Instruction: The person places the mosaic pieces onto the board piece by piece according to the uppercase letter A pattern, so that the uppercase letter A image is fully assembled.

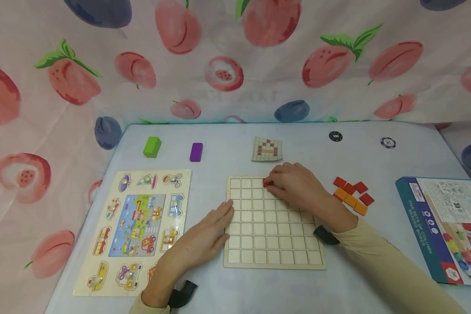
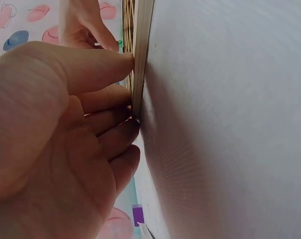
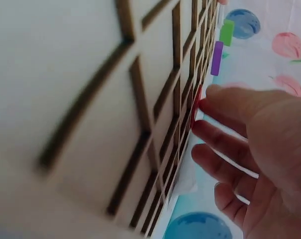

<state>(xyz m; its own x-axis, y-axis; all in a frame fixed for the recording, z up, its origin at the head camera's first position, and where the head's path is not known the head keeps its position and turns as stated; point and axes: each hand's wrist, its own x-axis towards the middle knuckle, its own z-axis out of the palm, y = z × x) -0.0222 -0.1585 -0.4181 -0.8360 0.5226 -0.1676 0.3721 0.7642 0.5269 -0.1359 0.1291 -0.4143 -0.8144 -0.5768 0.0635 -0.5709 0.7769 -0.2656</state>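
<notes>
A wooden grid board [image 1: 259, 242] lies flat with rows of square cells. At its far row my right hand [image 1: 296, 185] pinches a red square tile [image 1: 264, 183] with thumb and fingertips. In the right wrist view that red tile [image 3: 196, 107] sits right at the grid, by my fingertips [image 3: 214, 91]. My left hand [image 1: 206, 231] rests along the board's left edge, fingers extended and touching it. The left wrist view has its thumb and fingertips [image 2: 125, 130] at the board's side [image 2: 142, 50]. Several red tiles [image 1: 360, 187] and orange tiles [image 1: 350, 200] lie right of the board.
A small card with a grid pattern [image 1: 267, 149] lies behind the board. Farther left are a green block [image 1: 152, 147], a purple block [image 1: 196, 152] and a picture puzzle [image 1: 102, 277]. On the right are a black chip [image 1: 335, 136], another chip [image 1: 388, 142] and a box [image 1: 420, 226].
</notes>
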